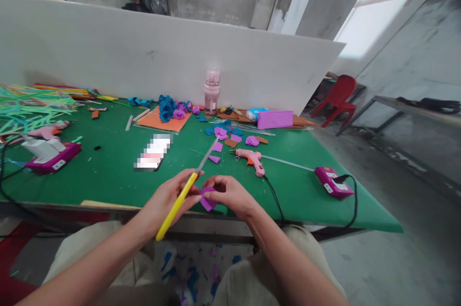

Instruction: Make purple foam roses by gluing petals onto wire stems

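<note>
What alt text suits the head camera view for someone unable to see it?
The right hand pinches a small purple piece close to the left hand, which holds a yellow-handled tool, at a green table. Beyond lie a pink glue gun and colorful scraps; a pink bottle stands behind.

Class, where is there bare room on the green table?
Mostly bare: between the left power strip and the phone; also between the glue gun and right power strip, in front of the clear stick. Crowded: back left, with colored strips, and behind the glue gun, with colored scraps.
</note>
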The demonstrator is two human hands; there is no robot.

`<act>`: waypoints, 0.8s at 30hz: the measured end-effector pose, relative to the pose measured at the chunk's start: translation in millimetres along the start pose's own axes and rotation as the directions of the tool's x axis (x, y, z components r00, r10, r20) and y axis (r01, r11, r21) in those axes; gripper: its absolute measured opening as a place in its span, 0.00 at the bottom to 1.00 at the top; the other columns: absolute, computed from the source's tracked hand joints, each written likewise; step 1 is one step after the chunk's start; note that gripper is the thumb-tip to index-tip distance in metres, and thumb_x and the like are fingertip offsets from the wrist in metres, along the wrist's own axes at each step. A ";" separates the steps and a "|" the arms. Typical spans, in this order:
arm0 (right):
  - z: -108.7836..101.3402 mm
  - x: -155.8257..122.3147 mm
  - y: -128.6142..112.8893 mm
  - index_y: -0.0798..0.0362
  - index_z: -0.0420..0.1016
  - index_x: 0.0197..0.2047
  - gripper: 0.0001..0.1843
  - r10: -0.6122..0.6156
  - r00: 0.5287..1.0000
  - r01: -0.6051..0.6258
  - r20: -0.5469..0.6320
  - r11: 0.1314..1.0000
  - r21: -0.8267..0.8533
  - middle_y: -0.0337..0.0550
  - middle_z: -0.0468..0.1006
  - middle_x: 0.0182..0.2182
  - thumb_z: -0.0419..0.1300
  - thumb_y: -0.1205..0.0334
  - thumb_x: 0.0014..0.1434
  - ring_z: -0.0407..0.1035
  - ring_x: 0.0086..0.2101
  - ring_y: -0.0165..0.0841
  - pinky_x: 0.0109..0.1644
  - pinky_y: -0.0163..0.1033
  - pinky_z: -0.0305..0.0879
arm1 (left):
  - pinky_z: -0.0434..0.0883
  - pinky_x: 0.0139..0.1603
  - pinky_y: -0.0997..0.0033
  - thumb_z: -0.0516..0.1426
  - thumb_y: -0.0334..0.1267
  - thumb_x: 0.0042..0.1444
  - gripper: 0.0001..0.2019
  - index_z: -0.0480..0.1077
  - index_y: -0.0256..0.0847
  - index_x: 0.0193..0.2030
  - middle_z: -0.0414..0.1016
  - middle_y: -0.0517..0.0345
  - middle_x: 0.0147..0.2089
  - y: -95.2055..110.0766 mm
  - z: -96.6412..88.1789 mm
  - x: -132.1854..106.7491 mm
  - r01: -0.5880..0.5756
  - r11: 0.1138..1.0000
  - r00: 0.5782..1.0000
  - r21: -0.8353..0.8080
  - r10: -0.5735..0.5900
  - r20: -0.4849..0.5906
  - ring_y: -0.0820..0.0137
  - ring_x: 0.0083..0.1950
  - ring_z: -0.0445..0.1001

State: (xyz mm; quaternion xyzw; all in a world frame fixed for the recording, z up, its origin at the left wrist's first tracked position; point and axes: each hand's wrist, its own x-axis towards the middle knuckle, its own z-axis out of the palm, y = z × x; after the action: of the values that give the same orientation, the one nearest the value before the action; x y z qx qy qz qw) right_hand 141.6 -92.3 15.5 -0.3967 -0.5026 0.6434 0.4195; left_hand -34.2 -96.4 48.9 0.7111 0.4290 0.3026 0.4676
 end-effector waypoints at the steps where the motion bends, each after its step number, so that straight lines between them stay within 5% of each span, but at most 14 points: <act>1: 0.5 0.5 -0.2 0.55 0.69 0.24 0.09 -0.002 1.000 0.002 -0.005 1.000 -0.011 0.34 0.70 0.23 0.66 0.62 0.41 0.62 0.23 0.24 0.27 0.30 0.59 | 0.68 0.37 0.72 0.56 0.41 0.50 0.22 0.60 0.39 0.52 0.70 0.59 0.34 -2.3 3.9 2.9 -0.004 1.000 1.000 -0.025 0.004 -0.007 0.71 0.35 0.70; 9: -0.9 3.4 -0.2 0.55 0.70 0.24 0.09 -0.041 0.998 0.041 -0.037 0.999 -0.012 0.33 0.70 0.19 0.65 0.60 0.43 0.61 0.21 0.24 0.26 0.30 0.58 | 0.67 0.32 0.74 0.57 0.36 0.47 0.20 0.63 0.39 0.49 0.65 0.64 0.28 -10.4 17.3 15.9 0.014 0.995 0.992 -0.102 -0.027 -0.124 0.74 0.29 0.67; 12: 4.4 6.3 -0.1 0.55 0.73 0.30 0.15 -0.077 0.978 0.126 -0.194 0.959 0.255 0.36 0.74 0.24 0.63 0.51 0.48 0.65 0.25 0.26 0.30 0.31 0.61 | 0.68 0.31 0.75 0.58 0.38 0.46 0.22 0.62 0.39 0.50 0.66 0.64 0.29 1.3 25.4 22.1 -0.001 0.970 0.948 -0.243 -0.076 -0.308 0.75 0.29 0.68; 15: 13.0 8.3 0.1 0.53 0.73 0.37 0.21 -0.117 0.955 0.247 -0.274 0.825 0.508 0.41 0.77 0.35 0.60 0.44 0.49 0.70 0.36 0.32 0.39 0.36 0.65 | 0.68 0.28 0.77 0.59 0.39 0.46 0.24 0.61 0.40 0.52 0.67 0.63 0.30 8.9 36.7 29.9 -0.058 0.934 0.877 -0.353 -0.120 -0.464 0.75 0.28 0.69; 20: 25.2 10.7 2.1 0.51 0.70 0.41 0.18 -0.216 0.899 0.390 -0.382 0.793 0.469 0.41 0.77 0.35 0.66 0.60 0.46 0.71 0.39 0.33 0.47 0.38 0.64 | 0.69 0.29 0.77 0.58 0.37 0.46 0.23 0.61 0.41 0.51 0.67 0.62 0.32 12.3 57.9 41.5 -0.138 0.909 0.807 -0.393 -0.127 -0.577 0.75 0.29 0.70; 24: 25.5 16.3 6.1 0.54 0.70 0.37 0.14 -0.148 0.839 0.433 -0.524 0.765 0.477 0.40 0.77 0.29 0.66 0.59 0.46 0.72 0.31 0.32 0.39 0.37 0.67 | 0.70 0.33 0.75 0.58 0.38 0.47 0.24 0.60 0.40 0.52 0.67 0.61 0.32 10.9 73.5 48.6 -0.129 0.895 0.802 -0.427 -0.159 -0.576 0.73 0.32 0.71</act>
State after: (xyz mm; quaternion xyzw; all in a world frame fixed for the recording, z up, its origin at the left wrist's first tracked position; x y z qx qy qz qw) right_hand 111.5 -85.9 12.6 -0.3046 -0.2269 0.5775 0.7227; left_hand 52.4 -84.9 32.5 0.4494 0.4788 0.5970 0.4609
